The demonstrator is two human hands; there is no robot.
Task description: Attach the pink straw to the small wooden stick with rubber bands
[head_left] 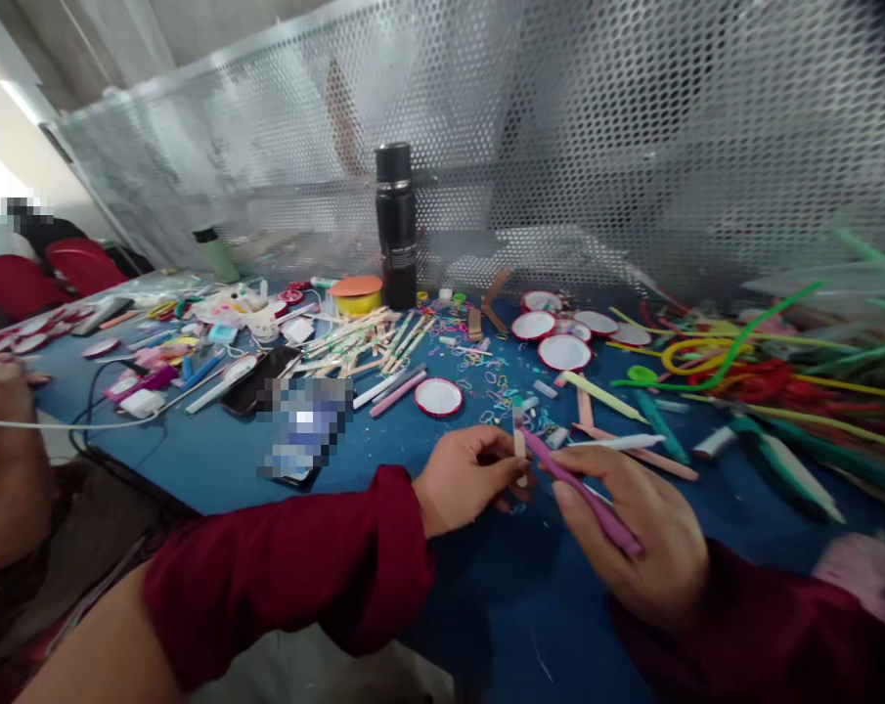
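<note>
My left hand (461,479) is closed, pinching a small pale wooden craft stick (520,452) upright between thumb and fingers. Greenish and purplish colour shows on the stick's upper end. In my right hand (654,533) lies a purple marker pen (593,504), gripped like a writing tool. Its tip meets or nearly meets the stick's upper part; I cannot tell whether they touch. Small colourful rubber bands (495,379) are scattered just beyond my hands. A pale yellow marker (604,396) and a white marker (622,442) lie close to my right hand.
A black bottle (396,230) stands before the perforated metal screen (266,166). White lids with red rims (563,352), a pile of craft sticks (369,347), and a phone (311,420) lie around. Pipe cleaners (735,362) and pliers (775,464) are at right. Another person's hand (6,401) rests at left.
</note>
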